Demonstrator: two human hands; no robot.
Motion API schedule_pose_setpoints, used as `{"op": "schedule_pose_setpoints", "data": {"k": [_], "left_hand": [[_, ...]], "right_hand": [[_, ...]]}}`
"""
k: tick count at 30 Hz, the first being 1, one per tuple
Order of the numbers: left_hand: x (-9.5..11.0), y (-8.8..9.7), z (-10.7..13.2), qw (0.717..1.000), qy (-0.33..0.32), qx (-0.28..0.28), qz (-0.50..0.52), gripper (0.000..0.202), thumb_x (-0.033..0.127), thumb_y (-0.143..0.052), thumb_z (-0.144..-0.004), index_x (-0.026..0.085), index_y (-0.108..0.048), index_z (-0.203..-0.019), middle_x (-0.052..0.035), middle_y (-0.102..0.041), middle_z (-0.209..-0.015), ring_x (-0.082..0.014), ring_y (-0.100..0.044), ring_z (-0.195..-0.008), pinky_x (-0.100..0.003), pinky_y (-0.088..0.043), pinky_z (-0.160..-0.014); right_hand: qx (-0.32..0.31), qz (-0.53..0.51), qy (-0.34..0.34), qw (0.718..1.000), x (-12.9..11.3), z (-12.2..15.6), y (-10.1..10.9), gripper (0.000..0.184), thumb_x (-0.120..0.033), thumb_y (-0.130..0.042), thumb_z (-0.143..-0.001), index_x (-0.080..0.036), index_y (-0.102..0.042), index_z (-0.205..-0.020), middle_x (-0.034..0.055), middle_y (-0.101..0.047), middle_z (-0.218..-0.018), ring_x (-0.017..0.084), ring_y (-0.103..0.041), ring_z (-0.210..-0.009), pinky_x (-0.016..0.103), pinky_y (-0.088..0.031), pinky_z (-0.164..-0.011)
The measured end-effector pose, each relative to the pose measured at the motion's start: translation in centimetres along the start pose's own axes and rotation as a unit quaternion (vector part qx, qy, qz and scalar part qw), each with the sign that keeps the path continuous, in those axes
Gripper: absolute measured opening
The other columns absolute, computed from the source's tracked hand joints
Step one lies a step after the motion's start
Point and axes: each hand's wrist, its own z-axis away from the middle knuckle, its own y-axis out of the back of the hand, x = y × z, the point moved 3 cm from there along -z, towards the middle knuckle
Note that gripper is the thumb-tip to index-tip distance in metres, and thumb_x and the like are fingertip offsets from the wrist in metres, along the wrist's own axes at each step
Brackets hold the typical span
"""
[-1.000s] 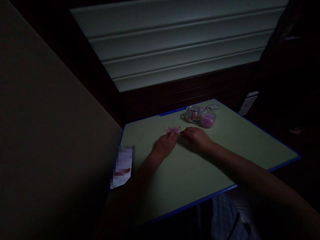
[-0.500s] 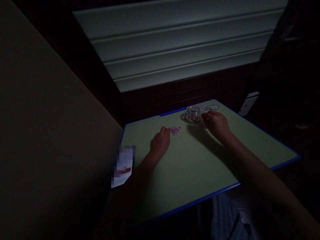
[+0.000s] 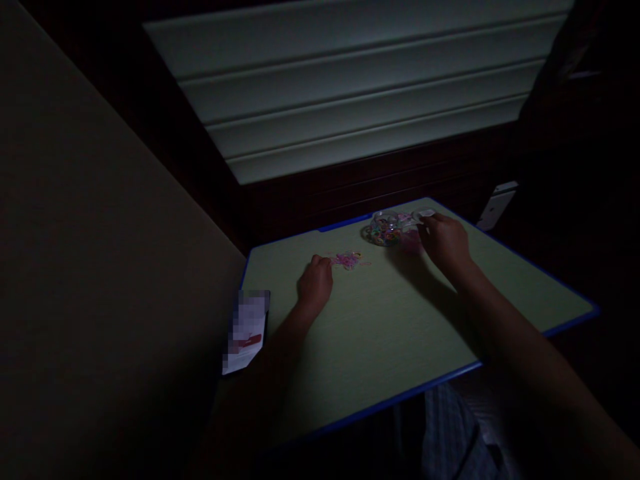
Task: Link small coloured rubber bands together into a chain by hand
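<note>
The left hand is resting on the desk, its fingers curled and knuckles raised, with no held item visible; whether the fingertips are pinching anything cannot be confirmed. A loose cluster of pink rubber bands is lying on the green desktop just beyond those fingertips, toward the far right, its long axis running roughly left to right. The left hand is the nearer of the two to this cluster, while the right hand is standing well apart from it on the right. The right hand is reaching toward the far edge, fingers bent and drawn together at a small clear lid, though whether they are grasping it cannot be determined at this resolution. A clear jar of multicoloured rubber bands is standing left of the right hand, and a jar of pink bands is sitting partly hidden behind its fingers. A pixelated paper slip is lying along the near-left desk edge, and a slatted window blind is filling the far background.
</note>
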Motion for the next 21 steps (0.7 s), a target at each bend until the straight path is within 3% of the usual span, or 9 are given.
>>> {"op": "schedule_pose_setpoints", "data": {"k": [10, 15, 21], "left_hand": [[0.0, -0.3, -0.2, 0.999, -0.011, -0.025, -0.032, 0.029, 0.025, -0.031, -0.094, 0.020, -0.058, -0.105, -0.0071, -0.053, -0.105, -0.0159, -0.058, -0.088, -0.026, -0.046, -0.073], [-0.2, 0.1, 0.0, 1.000, -0.012, 0.009, -0.007, 0.023, 0.027, -0.042, -0.090, 0.018, -0.053, -0.109, -0.0075, -0.052, -0.108, -0.0168, -0.057, -0.092, -0.026, -0.045, -0.077], [-0.1, 0.2, 0.0, 0.997, -0.046, -0.046, -0.037, 0.023, 0.018, -0.033, -0.092, 0.017, -0.056, -0.095, -0.0073, -0.055, -0.100, -0.0158, -0.058, -0.088, -0.027, -0.046, -0.077]], "right_hand": [[-0.011, -0.023, 0.014, 1.000, -0.7, 0.2, 0.0, 0.033, -0.028, -0.039, -0.089, -0.015, -0.065, -0.106, 0.0120, -0.066, -0.097, 0.021, -0.058, -0.079, 0.029, -0.034, -0.065], [-0.012, -0.026, 0.025, 0.999, -0.9, 0.3, -0.1, 0.034, -0.029, -0.040, -0.088, -0.016, -0.065, -0.106, 0.0109, -0.066, -0.096, 0.020, -0.058, -0.079, 0.029, -0.034, -0.065], [-0.028, -0.035, 0.019, 0.999, -1.1, 0.3, -0.1, 0.034, -0.029, -0.039, -0.088, -0.015, -0.066, -0.104, 0.0112, -0.065, -0.096, 0.019, -0.058, -0.079, 0.028, -0.035, -0.064]]}}
